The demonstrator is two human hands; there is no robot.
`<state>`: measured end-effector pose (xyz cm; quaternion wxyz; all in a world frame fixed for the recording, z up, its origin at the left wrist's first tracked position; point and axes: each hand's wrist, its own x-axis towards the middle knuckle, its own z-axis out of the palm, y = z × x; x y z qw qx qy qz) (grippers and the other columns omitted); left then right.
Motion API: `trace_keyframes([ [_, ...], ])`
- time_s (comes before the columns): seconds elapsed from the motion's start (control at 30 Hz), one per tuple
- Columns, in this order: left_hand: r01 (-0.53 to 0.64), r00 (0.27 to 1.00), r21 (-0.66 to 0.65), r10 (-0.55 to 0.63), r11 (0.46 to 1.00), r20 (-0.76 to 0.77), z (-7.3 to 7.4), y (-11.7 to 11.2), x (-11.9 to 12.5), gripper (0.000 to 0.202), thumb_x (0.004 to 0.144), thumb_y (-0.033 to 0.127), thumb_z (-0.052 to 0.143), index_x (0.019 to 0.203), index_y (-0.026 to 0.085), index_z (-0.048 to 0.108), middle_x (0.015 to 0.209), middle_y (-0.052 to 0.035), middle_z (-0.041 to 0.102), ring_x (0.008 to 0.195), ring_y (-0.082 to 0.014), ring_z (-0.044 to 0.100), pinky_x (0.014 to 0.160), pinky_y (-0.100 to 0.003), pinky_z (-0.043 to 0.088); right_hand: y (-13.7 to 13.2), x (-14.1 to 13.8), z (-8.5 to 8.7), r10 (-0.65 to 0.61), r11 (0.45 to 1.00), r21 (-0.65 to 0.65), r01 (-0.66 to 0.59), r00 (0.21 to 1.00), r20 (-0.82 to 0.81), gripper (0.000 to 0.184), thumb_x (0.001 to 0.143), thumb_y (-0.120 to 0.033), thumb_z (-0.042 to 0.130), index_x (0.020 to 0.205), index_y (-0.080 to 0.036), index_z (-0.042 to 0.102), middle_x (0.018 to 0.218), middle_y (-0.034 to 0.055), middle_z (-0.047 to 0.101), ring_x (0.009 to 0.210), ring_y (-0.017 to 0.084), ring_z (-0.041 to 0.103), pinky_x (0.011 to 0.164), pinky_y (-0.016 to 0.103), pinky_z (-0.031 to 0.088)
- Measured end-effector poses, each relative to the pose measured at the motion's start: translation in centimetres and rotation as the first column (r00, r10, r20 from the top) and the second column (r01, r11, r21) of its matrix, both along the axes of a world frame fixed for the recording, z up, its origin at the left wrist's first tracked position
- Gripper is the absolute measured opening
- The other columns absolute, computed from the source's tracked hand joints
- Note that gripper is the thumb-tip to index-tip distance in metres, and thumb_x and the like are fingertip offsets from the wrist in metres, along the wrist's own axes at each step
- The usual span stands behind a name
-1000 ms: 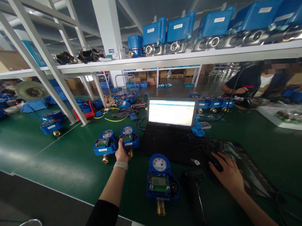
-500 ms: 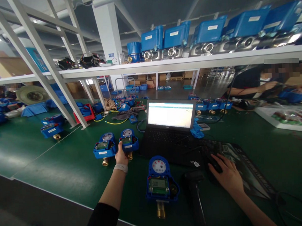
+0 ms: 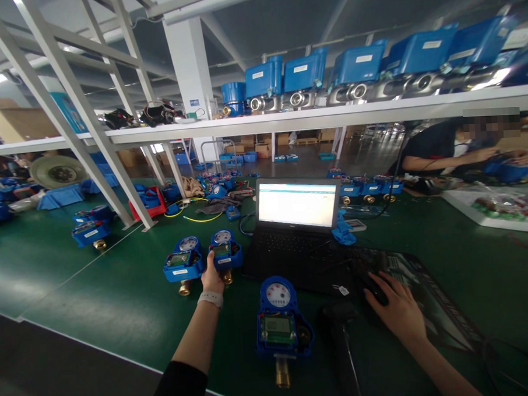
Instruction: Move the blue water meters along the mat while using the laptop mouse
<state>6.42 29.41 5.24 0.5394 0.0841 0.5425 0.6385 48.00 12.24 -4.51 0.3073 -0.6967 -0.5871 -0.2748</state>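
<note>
My left hand (image 3: 212, 277) reaches forward and grips the near end of a blue water meter (image 3: 225, 253) lying on the green table (image 3: 97, 298). A second blue meter (image 3: 183, 262) lies just to its left. My right hand (image 3: 398, 312) rests curled over a black mouse (image 3: 373, 286) on a dark mouse pad (image 3: 430, 299). Between my arms lies a third blue meter (image 3: 280, 321) with a brass fitting pointing toward me. An open black laptop (image 3: 298, 223) with a lit white screen stands behind it.
A black handheld scanner (image 3: 340, 329) lies beside my right hand. More blue meters (image 3: 90, 229) and yellow cables lie further back on the left. A white shelf (image 3: 312, 109) above carries blue boxes with metal valves. Another person (image 3: 445, 149) works at the far right.
The view has tilted slightly, so everything sits a little lower in frame. Both hands keep their places on the meter and the mouse.
</note>
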Motion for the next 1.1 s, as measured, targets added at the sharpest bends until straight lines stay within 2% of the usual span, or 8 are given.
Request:
trace_keyframes([
  [0.13,0.095,0.995,0.052,-0.093,0.994,-0.037,0.4,-2.0,0.2,0.037,0.085,0.04,0.062,0.112,0.016,0.054,0.124,-0.0129,0.062,0.116,-0.0255,0.06,0.108,-0.043,0.045,0.0,0.0,0.0,0.002,1.0,0.022,-0.003,0.999,0.037,0.048,0.092,-0.049,0.04,0.118,-0.016,0.061,0.118,0.0151,0.061,0.101,0.032,0.06,0.083,0.049,0.055],
  [0.27,0.141,0.976,0.032,-0.134,0.989,-0.17,-0.5,-7.3,0.8,0.046,0.085,0.042,0.062,0.124,0.023,0.049,0.151,-0.0082,0.04,0.143,-0.0244,0.031,0.122,-0.039,0.019,0.0,0.1,0.0,0.011,1.0,0.022,-0.011,0.999,0.037,0.046,0.092,-0.048,0.041,0.118,-0.016,0.061,0.118,0.015,0.061,0.101,0.031,0.06,0.082,0.048,0.055],
  [0.33,0.277,0.941,0.017,-0.268,0.961,-0.205,-1.0,-10.2,1.0,0.049,0.082,0.041,0.066,0.125,0.024,0.05,0.146,-0.01,0.046,0.138,-0.0271,0.039,0.119,-0.041,0.027,0.1,0.1,0.0,0.019,1.0,0.019,-0.019,0.999,0.033,0.045,0.092,-0.047,0.043,0.118,-0.016,0.061,0.118,0.0148,0.061,0.101,0.031,0.06,0.084,0.047,0.054],
  [0.43,0.681,0.709,-0.073,-0.681,0.729,-0.182,-1.0,-13.2,1.2,0.059,0.077,0.051,0.068,0.126,0.023,0.051,0.129,-0.0122,0.061,0.122,-0.031,0.056,0.104,-0.044,0.043,0.1,0.0,0.1,0.019,1.0,0.018,-0.019,1.0,0.007,0.043,0.091,-0.046,0.044,0.117,-0.016,0.062,0.118,0.0145,0.061,0.103,0.031,0.06,0.087,0.048,0.053],
  [0.53,0.858,0.493,-0.122,-0.867,0.498,-0.072,-0.3,-13.9,1.5,0.065,0.076,0.058,0.065,0.128,0.021,0.05,0.121,-0.0111,0.068,0.114,-0.0309,0.062,0.094,-0.04,0.049,0.1,0.0,0.1,0.017,1.0,0.012,-0.017,0.999,-0.033,0.042,0.09,-0.045,0.045,0.117,-0.018,0.063,0.118,0.0143,0.061,0.104,0.031,0.059,0.09,0.049,0.052],
  [0.67,0.908,0.415,-0.066,-0.91,0.414,-0.006,0.5,-13.1,1.9,0.072,0.079,0.057,0.063,0.138,0.022,0.039,0.128,-0.0114,0.065,0.112,-0.0296,0.064,0.089,-0.039,0.053,0.1,0.0,-0.1,0.019,1.0,0.004,-0.019,0.998,-0.062,0.042,0.089,-0.045,0.047,0.117,-0.018,0.063,0.118,0.0141,0.062,0.106,0.031,0.059,0.089,0.048,0.052],
  [0.9,0.808,0.588,-0.042,-0.801,0.587,0.111,0.0,-14.2,2.4,0.068,0.08,0.043,0.068,0.136,0.014,0.041,0.102,-0.0111,0.075,0.089,-0.0259,0.072,0.076,-0.035,0.057,0.3,0.1,-0.2,0.041,0.999,0.028,-0.04,0.997,-0.07,0.04,0.089,-0.043,0.048,0.117,-0.019,0.063,0.117,0.0133,0.062,0.105,0.03,0.059,0.09,0.048,0.052],
  [1.1,0.598,0.758,-0.089,-0.527,0.796,0.384,3.0,-15.8,2.6,0.034,0.088,0.042,0.054,0.107,0.015,0.06,0.068,-0.0071,0.072,0.06,-0.0219,0.07,0.057,-0.032,0.058,0.1,-0.3,0.3,0.029,0.999,0.028,-0.027,0.997,-0.068,0.04,0.09,-0.042,0.047,0.117,-0.018,0.064,0.116,0.0139,0.063,0.102,0.029,0.06,0.088,0.047,0.053],
])
